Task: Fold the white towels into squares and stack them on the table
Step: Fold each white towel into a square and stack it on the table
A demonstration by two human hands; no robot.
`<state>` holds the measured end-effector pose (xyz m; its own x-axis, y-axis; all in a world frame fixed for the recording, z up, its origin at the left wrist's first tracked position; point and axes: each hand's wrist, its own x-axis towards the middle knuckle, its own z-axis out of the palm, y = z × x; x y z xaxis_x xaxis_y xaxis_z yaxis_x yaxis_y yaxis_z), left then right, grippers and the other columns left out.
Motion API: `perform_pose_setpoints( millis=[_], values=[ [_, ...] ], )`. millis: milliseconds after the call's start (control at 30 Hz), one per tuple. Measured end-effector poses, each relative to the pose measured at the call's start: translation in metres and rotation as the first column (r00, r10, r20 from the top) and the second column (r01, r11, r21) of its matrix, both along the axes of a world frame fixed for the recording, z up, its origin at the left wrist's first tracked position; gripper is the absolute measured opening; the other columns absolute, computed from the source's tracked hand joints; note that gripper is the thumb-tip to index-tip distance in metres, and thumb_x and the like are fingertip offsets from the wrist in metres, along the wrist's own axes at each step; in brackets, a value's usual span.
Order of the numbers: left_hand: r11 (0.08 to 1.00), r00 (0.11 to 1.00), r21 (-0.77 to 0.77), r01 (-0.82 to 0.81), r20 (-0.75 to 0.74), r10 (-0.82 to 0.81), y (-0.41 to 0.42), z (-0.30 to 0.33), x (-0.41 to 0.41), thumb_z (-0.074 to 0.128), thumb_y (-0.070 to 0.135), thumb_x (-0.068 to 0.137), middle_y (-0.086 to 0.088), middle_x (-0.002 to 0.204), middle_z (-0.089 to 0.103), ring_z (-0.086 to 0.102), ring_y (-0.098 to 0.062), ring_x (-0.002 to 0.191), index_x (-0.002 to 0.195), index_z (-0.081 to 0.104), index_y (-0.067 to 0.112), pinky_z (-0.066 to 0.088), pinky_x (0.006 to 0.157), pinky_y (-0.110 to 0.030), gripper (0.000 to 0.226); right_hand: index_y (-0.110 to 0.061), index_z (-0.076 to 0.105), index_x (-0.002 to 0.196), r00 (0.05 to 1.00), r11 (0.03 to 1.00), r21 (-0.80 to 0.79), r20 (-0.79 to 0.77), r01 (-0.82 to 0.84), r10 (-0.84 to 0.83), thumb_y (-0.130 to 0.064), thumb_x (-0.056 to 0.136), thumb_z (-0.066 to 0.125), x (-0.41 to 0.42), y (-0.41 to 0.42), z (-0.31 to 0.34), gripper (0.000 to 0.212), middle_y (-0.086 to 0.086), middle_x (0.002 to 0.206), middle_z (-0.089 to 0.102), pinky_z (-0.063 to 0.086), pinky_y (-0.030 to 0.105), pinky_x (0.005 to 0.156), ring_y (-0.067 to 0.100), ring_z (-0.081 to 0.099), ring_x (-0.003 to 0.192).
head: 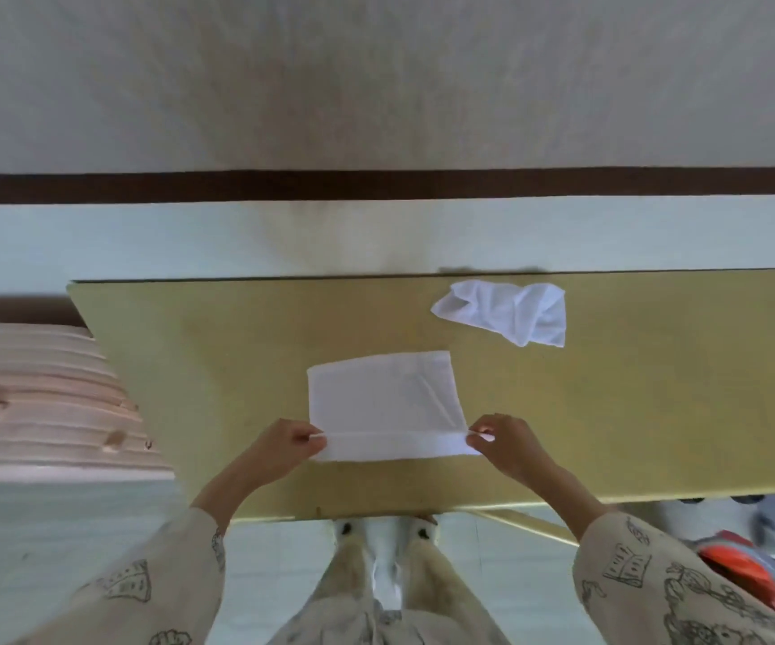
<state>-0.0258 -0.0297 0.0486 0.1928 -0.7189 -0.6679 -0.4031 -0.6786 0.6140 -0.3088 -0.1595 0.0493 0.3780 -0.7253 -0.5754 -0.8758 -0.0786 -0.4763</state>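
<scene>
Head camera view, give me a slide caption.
Both hands, left hand and right hand, pinch a flat towel; crumpled towel waits.

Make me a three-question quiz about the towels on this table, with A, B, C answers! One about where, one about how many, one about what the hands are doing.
1. Where is the crumpled towel?
A. at the far edge of the table, right of the flat towel
B. on the floor
C. under the flat towel

2. How many white towels lie on the table?
A. one
B. two
C. four

3. What are the hands doing?
A. resting flat on the table
B. holding the crumpled towel
C. pinching the flat towel's near corners

Answers:
1 A, it lies near the far edge, apart from the flat towel.
2 B, one flat and one crumpled.
3 C, the left hand and right hand each pinch a near corner.
</scene>
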Motion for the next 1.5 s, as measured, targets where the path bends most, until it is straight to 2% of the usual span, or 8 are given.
perform_pose_setpoints(
  millis=[267,433,667,767,1067,1233,1400,1500],
  values=[
    [0.936,0.938,-0.07,-0.345,-0.059,0.341,-0.028,-0.049,0.011,0.061,0.011,0.087,-0.012,0.089,0.068,0.064,-0.03,0.088,0.088,0.064,0.011,0.05,0.089,-0.045,0.003,-0.003,0.068,0.097,0.924,0.935,0.079,0.149,0.345,-0.353,-0.017,0.086,0.065,0.024,-0.034,-0.033,0.018,0.008,0.098,0.067,0.037,0.023,0.077,0.02,0.059,0.096],
    [0.871,0.878,-0.121,-0.475,-0.007,0.478,-0.051,-0.073,0.019,0.053,0.017,0.092,-0.007,0.084,0.064,0.06,-0.024,0.082,0.086,0.061,0.014,0.05,0.087,-0.049,0.01,-0.007,0.067,0.097,0.816,0.849,0.134,0.236,0.511,-0.528,-0.013,0.087,0.059,0.062,-0.061,-0.057,0.014,0.0,0.089,0.063,0.042,0.025,0.076,0.014,0.055,0.085],
    [0.853,0.855,-0.126,-0.507,0.058,0.516,-0.055,-0.086,0.019,0.053,0.02,0.091,-0.005,0.086,0.064,0.059,-0.023,0.08,0.093,0.062,0.011,0.05,0.077,-0.043,0.013,-0.007,0.067,0.1,0.79,0.813,0.098,0.194,0.574,-0.582,-0.012,0.088,0.056,0.068,-0.073,-0.082,0.017,0.001,0.092,0.064,0.043,0.025,0.076,0.015,0.057,0.087],
    [0.851,0.845,-0.119,-0.511,0.113,0.523,-0.058,-0.087,0.017,0.049,0.02,0.093,-0.003,0.085,0.061,0.054,-0.02,0.077,0.098,0.061,0.011,0.041,0.063,-0.032,0.016,-0.011,0.066,0.092,0.798,0.818,0.065,0.188,0.572,-0.573,-0.013,0.087,0.057,0.069,-0.074,-0.087,0.01,-0.003,0.081,0.062,0.043,0.026,0.073,0.014,0.056,0.081],
    [0.825,0.812,-0.148,-0.546,0.147,0.564,-0.061,-0.084,0.011,0.051,0.019,0.092,0.005,0.082,0.059,0.052,-0.012,0.075,0.096,0.061,0.013,0.037,0.06,-0.018,0.013,-0.009,0.058,0.091,0.826,0.835,-0.033,0.17,0.55,-0.537,-0.02,0.088,0.059,0.075,-0.073,-0.088,0.011,-0.009,0.072,0.052,0.035,0.013,0.058,0.013,0.051,0.077],
    [0.847,0.828,-0.161,-0.506,0.185,0.53,-0.059,-0.084,0.013,0.055,0.019,0.09,0.013,0.074,0.052,0.045,0.0,0.065,0.092,0.058,0.015,0.032,0.054,-0.007,0.005,-0.005,0.06,0.099,0.845,0.849,-0.061,0.16,0.525,-0.511,-0.024,0.092,0.054,0.075,-0.074,-0.085,0.022,-0.002,0.086,0.057,0.035,0.018,0.061,0.013,0.051,0.082],
    [0.869,0.839,-0.138,-0.475,0.227,0.494,-0.06,-0.081,0.015,0.056,0.023,0.089,0.006,0.078,0.054,0.049,-0.01,0.069,0.093,0.056,0.012,0.035,0.057,-0.017,0.012,-0.007,0.061,0.108,0.91,0.887,-0.205,0.082,0.414,-0.406,-0.011,0.093,0.046,0.073,-0.072,-0.082,0.022,0.008,0.105,0.059,0.035,0.023,0.074,0.015,0.051,0.087],
    [0.937,0.824,-0.178,-0.299,0.447,0.348,-0.063,-0.08,0.016,0.058,0.026,0.088,-0.005,0.097,0.056,0.052,-0.024,0.088,0.101,0.055,0.011,0.042,0.074,-0.032,0.021,-0.012,0.063,0.111,0.985,0.906,-0.389,0.03,0.167,-0.168,-0.007,0.088,0.055,0.079,-0.069,-0.082,0.025,0.01,0.115,0.054,0.038,0.032,0.087,0.026,0.051,0.104]
  ],
)
